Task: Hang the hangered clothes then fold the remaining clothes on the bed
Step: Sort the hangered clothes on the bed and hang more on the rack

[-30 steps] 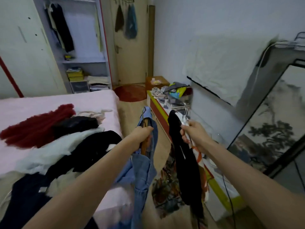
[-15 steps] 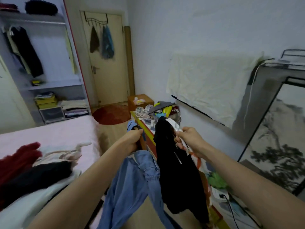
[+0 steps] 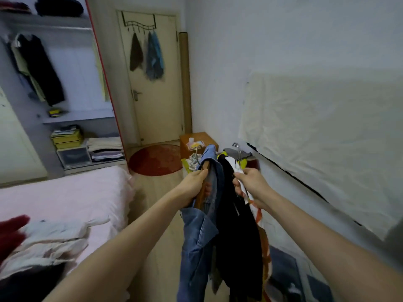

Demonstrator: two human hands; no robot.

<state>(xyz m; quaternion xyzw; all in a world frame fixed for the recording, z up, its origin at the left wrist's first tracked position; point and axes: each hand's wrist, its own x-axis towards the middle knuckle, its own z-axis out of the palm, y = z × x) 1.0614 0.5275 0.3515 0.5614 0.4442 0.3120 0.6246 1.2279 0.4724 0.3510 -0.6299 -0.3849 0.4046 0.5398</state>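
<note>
Head view: left hand (image 3: 193,185) grips a hangered denim shirt (image 3: 201,232), right hand (image 3: 250,184) grips a hangered black garment (image 3: 236,232) — both held up beside the bed (image 3: 72,192). Open wardrobe (image 3: 65,88) ahead — a dark coat (image 3: 41,68) hanging, folded clothes (image 3: 105,149) on its bottom shelf.

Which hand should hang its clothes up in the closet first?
Probably the left hand. It grips the denim garment on the side nearer the open wardrobe. The right hand, holding the black garment, is by the wall, farther away.
</note>
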